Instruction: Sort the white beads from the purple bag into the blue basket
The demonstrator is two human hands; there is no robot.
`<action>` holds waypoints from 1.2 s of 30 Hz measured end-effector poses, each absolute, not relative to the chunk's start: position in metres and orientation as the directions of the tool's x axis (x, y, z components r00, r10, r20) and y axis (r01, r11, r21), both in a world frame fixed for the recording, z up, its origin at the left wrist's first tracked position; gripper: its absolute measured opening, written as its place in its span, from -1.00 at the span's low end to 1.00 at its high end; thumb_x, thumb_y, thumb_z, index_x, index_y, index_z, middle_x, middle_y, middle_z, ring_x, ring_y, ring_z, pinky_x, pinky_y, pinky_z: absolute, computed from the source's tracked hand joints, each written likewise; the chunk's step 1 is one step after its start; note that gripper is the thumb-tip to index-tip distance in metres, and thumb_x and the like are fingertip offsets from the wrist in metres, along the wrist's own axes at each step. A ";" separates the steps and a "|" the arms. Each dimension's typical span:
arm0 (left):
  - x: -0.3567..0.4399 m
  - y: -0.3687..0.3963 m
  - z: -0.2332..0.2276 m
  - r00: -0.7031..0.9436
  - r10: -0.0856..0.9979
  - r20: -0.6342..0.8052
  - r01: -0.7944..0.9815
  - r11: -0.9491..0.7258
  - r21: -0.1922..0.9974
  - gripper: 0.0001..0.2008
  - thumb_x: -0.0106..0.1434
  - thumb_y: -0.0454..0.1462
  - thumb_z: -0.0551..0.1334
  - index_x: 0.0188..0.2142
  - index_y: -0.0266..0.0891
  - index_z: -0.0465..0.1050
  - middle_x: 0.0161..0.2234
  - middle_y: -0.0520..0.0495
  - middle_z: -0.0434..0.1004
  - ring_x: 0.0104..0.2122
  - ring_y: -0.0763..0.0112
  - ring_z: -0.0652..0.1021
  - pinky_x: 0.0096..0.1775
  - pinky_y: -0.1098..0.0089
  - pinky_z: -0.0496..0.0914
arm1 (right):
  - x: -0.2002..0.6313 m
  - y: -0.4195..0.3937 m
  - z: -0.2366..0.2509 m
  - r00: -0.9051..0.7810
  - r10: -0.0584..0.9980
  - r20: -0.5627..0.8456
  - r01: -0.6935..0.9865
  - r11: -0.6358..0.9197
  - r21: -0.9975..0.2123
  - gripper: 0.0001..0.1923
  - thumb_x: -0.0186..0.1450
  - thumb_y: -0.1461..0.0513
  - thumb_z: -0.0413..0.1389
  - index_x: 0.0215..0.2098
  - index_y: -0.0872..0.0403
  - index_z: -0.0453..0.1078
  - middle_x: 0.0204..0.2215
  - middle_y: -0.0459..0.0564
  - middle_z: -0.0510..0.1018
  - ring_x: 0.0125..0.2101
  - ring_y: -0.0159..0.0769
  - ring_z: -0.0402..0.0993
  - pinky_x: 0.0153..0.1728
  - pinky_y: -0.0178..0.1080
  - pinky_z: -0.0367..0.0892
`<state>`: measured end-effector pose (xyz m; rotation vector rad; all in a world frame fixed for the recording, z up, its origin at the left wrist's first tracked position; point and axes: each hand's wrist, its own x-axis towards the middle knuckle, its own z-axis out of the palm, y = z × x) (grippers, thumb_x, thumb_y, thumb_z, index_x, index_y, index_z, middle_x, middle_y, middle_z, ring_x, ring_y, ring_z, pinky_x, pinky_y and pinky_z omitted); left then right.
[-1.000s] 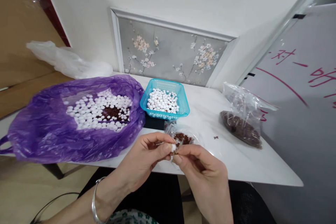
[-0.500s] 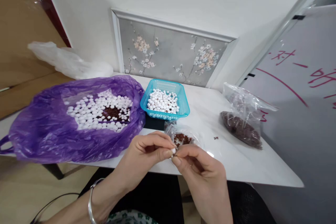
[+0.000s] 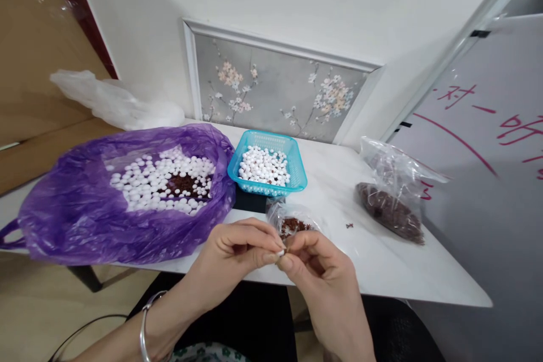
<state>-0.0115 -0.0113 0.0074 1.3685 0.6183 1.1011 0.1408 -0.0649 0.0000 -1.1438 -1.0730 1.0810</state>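
The head view shows a white ball [image 3: 281,253] pinched between two hands, nearer the wearer than the blue basket [image 3: 271,140] and a little right of its middle. The left hand [image 3: 237,257] has thumb and forefinger almost closed on the ball, with its other fingers curled in; the right hand [image 3: 324,274] meets it from the opposite side, thumb and forefinger brought together at the ball. Whether the right fingertips also grip some small piece is hidden. Inside the basket lies a heap of white balls [image 3: 263,165]; left of the basket a purple bag [image 3: 85,209] spreads wide, with more balls around a patch of dark brown bits [image 3: 182,184]. In front of the basket, just beyond the fingertips, a small clear bag [image 3: 314,220] holds reddish-brown pieces [image 3: 294,225]; well to the basket's right, a larger clear bag [image 3: 390,212] with brown contents leans over on the worktop [image 3: 428,280]. The ball looks very light and smooth, so it would probably roll or slip from a careless grip; whether it is soft foam or hard plastic cannot be told. It seems best taken across its round sides with the thumb and forefinger pads, lightly in case it dents, leaving one face free for the other hand.
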 end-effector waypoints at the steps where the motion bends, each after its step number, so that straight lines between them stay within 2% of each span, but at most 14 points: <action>1: -0.012 -0.011 0.008 0.410 0.879 0.242 -0.251 -0.146 0.957 -0.87 0.08 -0.39 0.40 -0.44 -0.10 0.69 -0.38 -0.07 0.60 -0.39 0.40 0.54 -0.33 0.46 0.43 | 0.141 -0.064 -0.001 0.138 0.987 0.077 -0.098 0.091 -0.991 -0.83 0.18 0.17 0.30 -0.42 0.05 0.41 -0.50 -0.17 0.46 -0.49 -0.44 0.33 -0.47 -0.42 0.30; 8: -0.010 -0.010 0.004 0.408 0.881 0.239 -0.242 -0.148 0.959 -0.90 0.09 -0.38 0.40 -0.44 -0.14 0.69 -0.39 -0.07 0.58 -0.38 0.40 0.52 -0.32 0.47 0.42 | 0.135 -0.064 0.001 0.133 0.989 0.068 -0.179 0.092 -0.980 -0.80 0.23 0.15 0.26 -0.39 0.04 0.34 -0.50 -0.18 0.42 -0.47 -0.43 0.32 -0.42 -0.39 0.29; 12: -0.006 -0.011 -0.003 0.414 0.903 0.117 -0.398 0.065 0.915 -0.95 0.16 -0.31 0.38 -0.41 -0.17 0.66 -0.42 -0.02 0.53 -0.43 0.47 0.49 -0.34 0.48 0.40 | 0.135 -0.063 0.001 0.023 0.995 0.097 -0.310 0.099 -0.945 -0.82 0.23 0.16 0.27 -0.30 0.01 0.37 -0.41 -0.17 0.45 -0.42 -0.42 0.39 -0.36 -0.37 0.35; 14: -0.006 -0.011 -0.004 0.436 0.899 0.037 -0.467 0.191 0.863 -0.94 0.15 -0.26 0.38 -0.39 -0.19 0.65 -0.38 -0.02 0.53 -0.45 0.51 0.48 -0.35 0.49 0.40 | 0.138 -0.063 0.000 0.033 0.992 0.125 -0.297 0.129 -0.946 -0.85 0.24 0.17 0.25 -0.27 -0.01 0.39 -0.37 -0.16 0.47 -0.41 -0.42 0.42 -0.34 -0.36 0.37; 16: -0.008 -0.010 -0.004 0.449 0.893 0.021 -0.516 0.240 0.822 -0.88 0.10 -0.22 0.42 -0.36 -0.21 0.65 -0.31 -0.05 0.54 -0.43 0.53 0.49 -0.33 0.49 0.41 | 0.142 -0.064 -0.003 0.088 0.987 0.135 -0.232 0.152 -0.961 -0.90 0.29 0.16 0.21 -0.26 -0.02 0.40 -0.38 -0.16 0.48 -0.42 -0.42 0.44 -0.34 -0.36 0.37; 19: -0.011 -0.008 -0.002 0.435 0.894 0.111 -0.552 0.168 0.816 -0.82 0.01 -0.25 0.48 -0.34 -0.18 0.65 -0.32 -0.02 0.53 -0.39 0.52 0.49 -0.28 0.52 0.39 | 0.147 -0.066 -0.006 0.138 0.981 0.140 -0.143 0.160 -0.977 -0.89 0.34 0.13 0.15 -0.25 -0.02 0.41 -0.46 -0.16 0.48 -0.44 -0.41 0.44 -0.35 -0.37 0.36; 22: -0.013 -0.009 0.000 0.414 0.886 0.210 -0.537 0.051 0.842 -0.87 0.06 -0.35 0.45 -0.36 -0.13 0.64 -0.38 0.02 0.54 -0.40 0.53 0.48 -0.29 0.53 0.36 | 0.147 -0.068 -0.006 0.146 0.979 0.143 -0.088 0.157 -0.984 -0.87 0.35 0.11 0.13 -0.23 -0.01 0.41 -0.49 -0.16 0.49 -0.43 -0.41 0.45 -0.35 -0.38 0.37; 25: -0.016 -0.010 0.000 0.402 0.875 0.272 -0.510 -0.034 0.860 -0.84 0.09 -0.40 0.42 -0.36 -0.09 0.64 -0.34 0.01 0.58 -0.40 0.51 0.49 -0.30 0.50 0.36 | 0.145 -0.069 -0.002 0.134 0.982 0.135 -0.054 0.144 -0.988 -0.85 0.35 0.10 0.13 -0.23 0.01 0.41 -0.50 -0.14 0.50 -0.44 -0.38 0.47 -0.36 -0.37 0.40; 36: -0.019 -0.013 0.000 0.409 0.855 0.318 -0.451 -0.113 0.885 -0.82 0.14 -0.40 0.38 -0.38 -0.03 0.67 -0.37 0.04 0.64 -0.37 0.49 0.54 -0.29 0.50 0.39 | 0.143 -0.068 0.001 0.137 0.984 0.113 -0.023 0.117 -0.993 -0.85 0.31 0.11 0.17 -0.27 0.01 0.45 -0.49 -0.13 0.51 -0.44 -0.39 0.47 -0.37 -0.39 0.43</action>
